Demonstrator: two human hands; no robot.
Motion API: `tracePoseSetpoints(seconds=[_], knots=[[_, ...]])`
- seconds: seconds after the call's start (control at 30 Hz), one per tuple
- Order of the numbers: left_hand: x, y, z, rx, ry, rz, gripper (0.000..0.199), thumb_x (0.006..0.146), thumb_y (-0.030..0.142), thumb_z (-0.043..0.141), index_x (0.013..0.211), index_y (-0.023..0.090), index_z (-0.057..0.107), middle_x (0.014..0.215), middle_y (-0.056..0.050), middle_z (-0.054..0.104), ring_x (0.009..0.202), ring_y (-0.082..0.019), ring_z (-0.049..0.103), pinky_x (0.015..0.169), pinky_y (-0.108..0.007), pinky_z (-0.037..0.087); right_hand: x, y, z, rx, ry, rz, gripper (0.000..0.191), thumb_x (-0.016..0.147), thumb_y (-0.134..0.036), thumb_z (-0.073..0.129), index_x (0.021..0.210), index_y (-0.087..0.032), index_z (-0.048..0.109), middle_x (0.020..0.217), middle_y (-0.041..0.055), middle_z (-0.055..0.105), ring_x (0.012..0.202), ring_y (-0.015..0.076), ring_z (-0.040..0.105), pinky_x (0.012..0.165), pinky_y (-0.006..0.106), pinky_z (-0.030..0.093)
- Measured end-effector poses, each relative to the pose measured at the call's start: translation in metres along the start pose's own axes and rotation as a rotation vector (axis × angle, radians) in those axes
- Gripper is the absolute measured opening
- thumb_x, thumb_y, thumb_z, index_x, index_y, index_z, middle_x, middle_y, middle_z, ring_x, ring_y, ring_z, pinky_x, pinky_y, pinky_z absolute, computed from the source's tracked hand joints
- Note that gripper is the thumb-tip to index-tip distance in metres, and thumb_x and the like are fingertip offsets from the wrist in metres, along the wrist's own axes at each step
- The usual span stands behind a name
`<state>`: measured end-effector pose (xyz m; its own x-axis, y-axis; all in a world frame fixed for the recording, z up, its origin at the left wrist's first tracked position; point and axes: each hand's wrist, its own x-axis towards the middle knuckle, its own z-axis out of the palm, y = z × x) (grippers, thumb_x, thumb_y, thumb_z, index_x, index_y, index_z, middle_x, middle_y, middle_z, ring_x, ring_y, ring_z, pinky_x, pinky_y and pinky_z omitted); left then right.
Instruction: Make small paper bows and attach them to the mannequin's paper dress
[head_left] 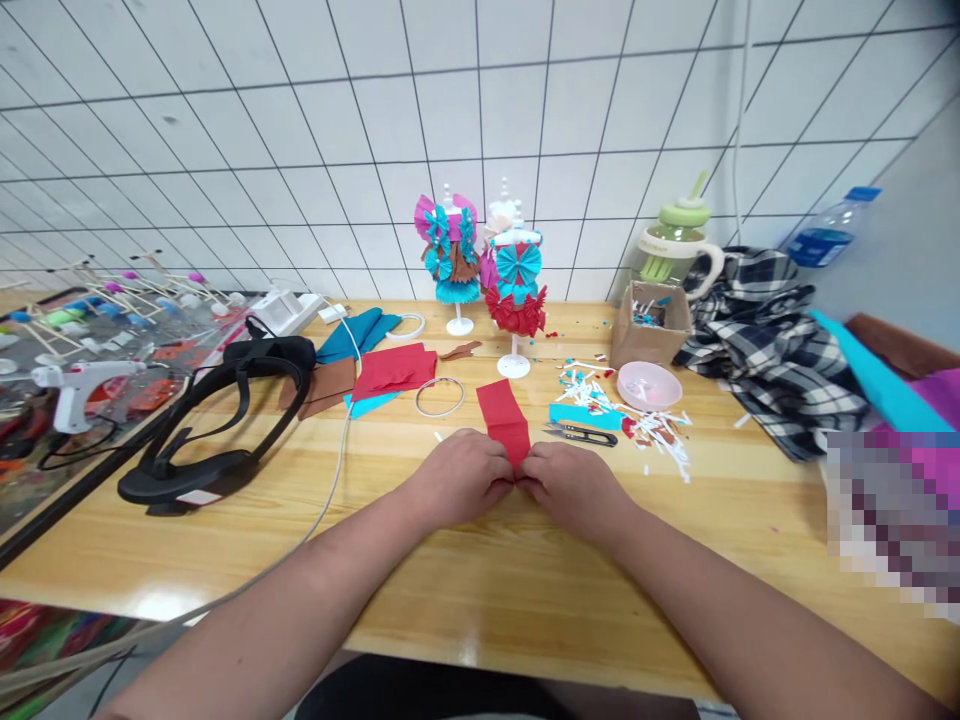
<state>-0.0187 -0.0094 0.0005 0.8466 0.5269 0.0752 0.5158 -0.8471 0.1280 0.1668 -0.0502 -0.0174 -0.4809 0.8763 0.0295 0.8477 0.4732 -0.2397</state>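
Note:
A strip of red crepe paper lies on the wooden table with a crease across it. Its near end is pinched between my left hand and my right hand, whose fingertips almost meet there. Both hands are closed on the paper, and the fingertips are partly hidden. Just beyond my right hand lie thread snips with black handles, beside a turquoise paper strip. Past the red strip stands a small white dress form wearing turquoise bows and red ruffles.
Folded red paper, a ring and a black headset strap lie left. White paper scraps, a pink bowl, a cardboard box and a green-lidded jug stand right. A cable crosses the table.

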Motion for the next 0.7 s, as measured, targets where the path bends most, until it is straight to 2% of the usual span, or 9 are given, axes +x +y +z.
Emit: tracePoseSetpoints(seconds=[0.27, 0.43, 0.6, 0.7], knots=[[0.0017, 0.0052, 0.0011, 0.064, -0.018, -0.07, 0.016, 0.083, 0.023, 0.053, 0.082, 0.021, 0.068, 0.078, -0.003, 0.068, 0.076, -0.02, 0.063, 0.069, -0.032, 0.045, 0.001, -0.0004, 0.0036, -0.032, 0.001, 0.038, 0.019, 0.092, -0.024, 0.046, 0.087, -0.022, 0.064, 0.088, 0.0021, 0.064, 0.081, 0.0157, 0.059, 0.061, 0.026, 0.034], [0.0022, 0.0022, 0.0048, 0.018, 0.009, -0.076, 0.017, 0.085, 0.022, 0.053, 0.087, 0.023, 0.069, 0.079, -0.003, 0.07, 0.079, -0.02, 0.064, 0.076, -0.033, 0.046, 0.0032, -0.0013, 0.0033, -0.045, 0.002, 0.075, 0.02, 0.094, -0.027, 0.044, 0.087, -0.02, 0.062, 0.086, 0.0024, 0.064, 0.08, 0.016, 0.059, 0.06, 0.025, 0.034], [0.0022, -0.0014, 0.0084, -0.034, 0.021, -0.095, 0.017, 0.086, 0.023, 0.053, 0.091, 0.025, 0.069, 0.082, -0.002, 0.071, 0.08, -0.019, 0.064, 0.079, -0.032, 0.046, 0.0041, -0.0006, 0.0037, -0.018, -0.015, 0.076, 0.023, 0.094, -0.026, 0.043, 0.089, -0.019, 0.064, 0.089, 0.0045, 0.064, 0.084, 0.0163, 0.058, 0.063, 0.025, 0.035], [0.0022, -0.0007, 0.009, -0.044, 0.017, -0.091, 0.019, 0.087, 0.022, 0.052, 0.093, 0.026, 0.07, 0.084, -0.002, 0.071, 0.081, -0.019, 0.064, 0.08, -0.032, 0.046, 0.0037, -0.0004, 0.004, -0.022, 0.016, 0.05, 0.021, 0.093, -0.025, 0.044, 0.088, -0.02, 0.064, 0.092, 0.0049, 0.063, 0.088, 0.0167, 0.056, 0.067, 0.025, 0.036]])
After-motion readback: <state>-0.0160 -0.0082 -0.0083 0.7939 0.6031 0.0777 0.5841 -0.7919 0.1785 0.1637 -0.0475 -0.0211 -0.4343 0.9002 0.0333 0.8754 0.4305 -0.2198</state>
